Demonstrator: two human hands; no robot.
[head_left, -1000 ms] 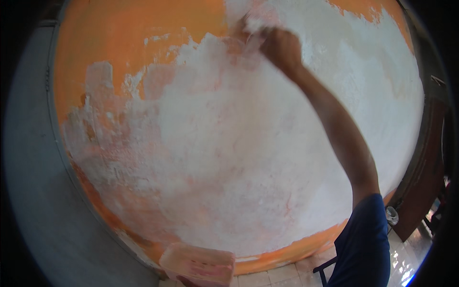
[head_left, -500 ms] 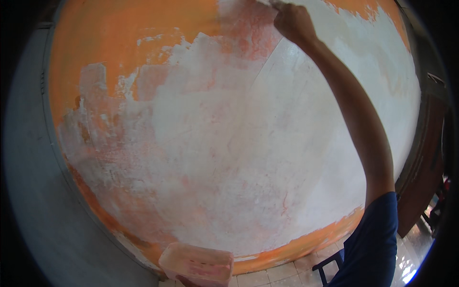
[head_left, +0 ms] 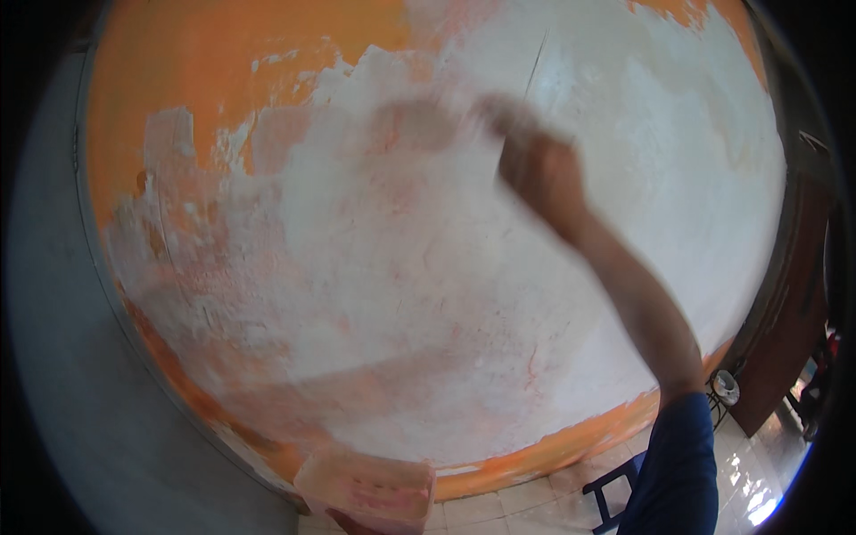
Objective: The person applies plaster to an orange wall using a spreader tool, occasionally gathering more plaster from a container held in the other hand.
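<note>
In front of me is an orange wall [head_left: 357,232] largely covered with white filler, with pinkish patches where the coat looks thin. My right hand [head_left: 542,174] is raised before the upper middle of this wall, its fingers closed round what looks like a putty knife [head_left: 496,114]. Motion smears the tool, so its blade and whether it touches the wall cannot be made out. Low down, my left hand [head_left: 348,522] grips a translucent pinkish plastic tub [head_left: 406,513] from beneath; only some fingers show. Pinkish-white residue coats the tub.
A grey panel [head_left: 53,294] borders the wall on the left. At the lower right, a dark blue stool [head_left: 606,495] stands on the pale tiled floor [head_left: 526,499]. Beyond it are a brown board [head_left: 789,312] and a small white round item [head_left: 726,387].
My right hand has come down from the wall's top edge to its upper middle, with the elbow lower. The tub in my left hand has stayed nearly in place.
</note>
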